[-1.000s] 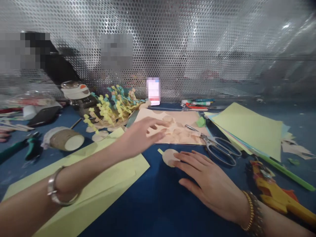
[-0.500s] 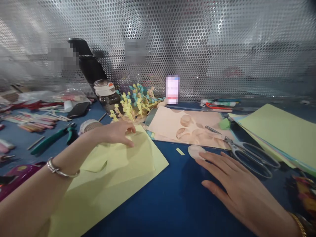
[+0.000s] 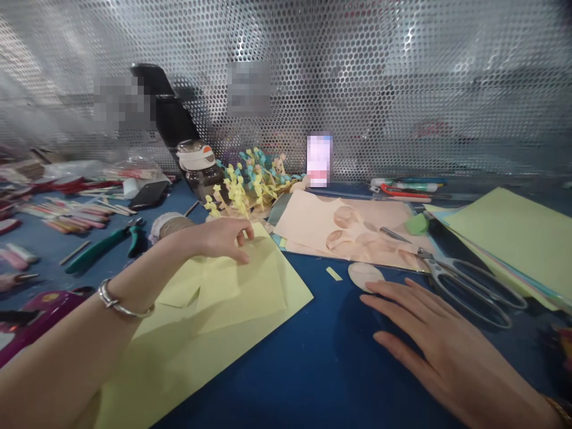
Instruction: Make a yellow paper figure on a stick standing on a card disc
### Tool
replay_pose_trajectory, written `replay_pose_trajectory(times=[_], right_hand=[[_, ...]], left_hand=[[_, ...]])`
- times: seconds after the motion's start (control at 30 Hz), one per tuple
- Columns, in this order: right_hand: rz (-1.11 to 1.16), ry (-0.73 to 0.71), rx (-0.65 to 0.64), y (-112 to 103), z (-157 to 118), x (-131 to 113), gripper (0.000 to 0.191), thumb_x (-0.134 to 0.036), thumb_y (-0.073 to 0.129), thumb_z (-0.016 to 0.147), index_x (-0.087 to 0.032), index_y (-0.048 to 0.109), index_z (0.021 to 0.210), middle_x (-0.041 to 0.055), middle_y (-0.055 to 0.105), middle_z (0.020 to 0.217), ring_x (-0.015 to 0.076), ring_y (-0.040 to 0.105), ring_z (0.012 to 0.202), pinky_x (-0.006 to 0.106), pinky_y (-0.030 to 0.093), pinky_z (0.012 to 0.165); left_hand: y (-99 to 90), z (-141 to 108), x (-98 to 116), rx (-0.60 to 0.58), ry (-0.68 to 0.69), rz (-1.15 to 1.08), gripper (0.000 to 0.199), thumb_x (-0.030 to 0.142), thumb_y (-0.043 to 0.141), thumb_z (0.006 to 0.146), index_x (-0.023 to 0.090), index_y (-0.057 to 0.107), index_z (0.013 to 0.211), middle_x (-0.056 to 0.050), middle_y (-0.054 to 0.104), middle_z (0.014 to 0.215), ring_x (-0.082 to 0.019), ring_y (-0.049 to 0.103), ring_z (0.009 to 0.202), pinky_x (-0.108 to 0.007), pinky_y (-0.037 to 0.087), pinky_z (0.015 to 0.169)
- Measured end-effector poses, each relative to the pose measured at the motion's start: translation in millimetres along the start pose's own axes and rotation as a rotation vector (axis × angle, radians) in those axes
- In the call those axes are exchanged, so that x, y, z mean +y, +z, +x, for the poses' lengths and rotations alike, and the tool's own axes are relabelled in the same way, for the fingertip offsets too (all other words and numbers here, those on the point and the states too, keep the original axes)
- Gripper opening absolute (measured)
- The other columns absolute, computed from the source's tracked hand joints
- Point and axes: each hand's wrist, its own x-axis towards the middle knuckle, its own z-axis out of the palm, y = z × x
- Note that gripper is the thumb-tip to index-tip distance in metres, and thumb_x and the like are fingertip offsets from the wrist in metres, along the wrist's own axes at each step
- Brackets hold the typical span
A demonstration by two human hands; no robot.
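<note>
Over the yellow paper sheets (image 3: pixel 250 286) on the left, my left hand (image 3: pixel 226 239) hovers or rests with its fingers curled apart, nothing seen in them. My right hand (image 3: pixel 424 333) is spread above the blue table (image 3: pixel 322 363), palm down and holding nothing. Its fingertips are at the edge of a pale round paper disc (image 3: pixel 364 277). A small yellow paper strip (image 3: pixel 333 274) lies left of the disc. Beyond it are peach paper sheets (image 3: pixel 308 217) with round cut pieces. Silver scissors (image 3: pixel 451 274) lie partly on these sheets, right of the disc.
Green-handled pliers (image 3: pixel 100 250), a twine roll (image 3: pixel 172 226) and a purple tool (image 3: pixel 49 316) lie left. Behind stand yellow and blue paper flowers (image 3: pixel 243 185), a dark jar (image 3: pixel 201 173) and a lit phone (image 3: pixel 319 159). More coloured sheets (image 3: pixel 518 238) are at right.
The view has shifted slightly, moving most things a little rightward. My right hand has drawn back a little from the disc, which now shows more fully. My left hand stays over the yellow paper.
</note>
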Motion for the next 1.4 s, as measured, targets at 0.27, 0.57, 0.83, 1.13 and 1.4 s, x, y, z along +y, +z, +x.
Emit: replay_pose_trajectory(times=[0.27,0.57,0.83,1.13,1.4], right_hand=[[-0.015,0.005,-0.004,8.5,-3.8,2.4,0.042,-0.046,0.045,0.091,-0.031,0.046,0.130,0.0005,0.054,0.134,0.0282,0.050,0.121,0.056,0.045,0.096],[0.018,0.007,0.013,12.0,-3.3,3.5,0.043,-0.046,0.047,0.089,-0.031,0.050,0.130,0.0024,0.056,0.132,0.0313,0.052,0.119,0.057,0.046,0.095],[0.012,0.003,0.015,10.5,-2.2,3.4,0.041,-0.044,0.046,0.090,-0.031,0.050,0.129,0.0026,0.056,0.132,0.0304,0.053,0.118,0.058,0.046,0.094],[0.041,0.031,0.062,4.5,-0.1,1.3,0.039,-0.042,0.051,0.088,-0.030,0.054,0.125,0.0039,0.059,0.128,0.0317,0.054,0.117,0.055,0.046,0.094],[0.171,0.080,0.101,-3.1,1.5,0.1,0.032,-0.034,0.047,0.092,-0.030,0.049,0.124,0.0048,0.059,0.125,0.0263,0.054,0.116,0.053,0.047,0.094]], left_hand=[[1.6,-0.3,-1.6,0.004,0.039,0.006,0.037,0.045,0.066,0.063,0.019,0.062,0.089,-0.008,0.065,0.094,-0.024,0.060,0.084,-0.027,0.039,0.066],[0.7,0.4,-0.4,-0.016,0.055,-0.001,0.033,0.044,0.065,0.064,0.021,0.062,0.087,-0.005,0.065,0.087,-0.021,0.059,0.077,-0.026,0.038,0.063],[-14.2,-8.5,3.3,0.080,0.107,-0.078,0.022,0.037,0.066,0.067,0.019,0.062,0.079,-0.001,0.064,0.075,-0.017,0.058,0.067,-0.026,0.039,0.059],[-45.1,-49.3,27.2,0.850,0.129,-0.842,0.059,0.035,0.074,0.070,0.034,0.051,0.125,0.005,0.070,0.100,-0.020,0.066,0.079,-0.032,0.054,0.064],[-0.8,-8.0,53.8,0.725,0.124,-1.069,0.033,0.035,0.070,0.072,0.017,0.064,0.099,-0.007,0.072,0.096,-0.021,0.067,0.075,-0.032,0.056,0.065]])
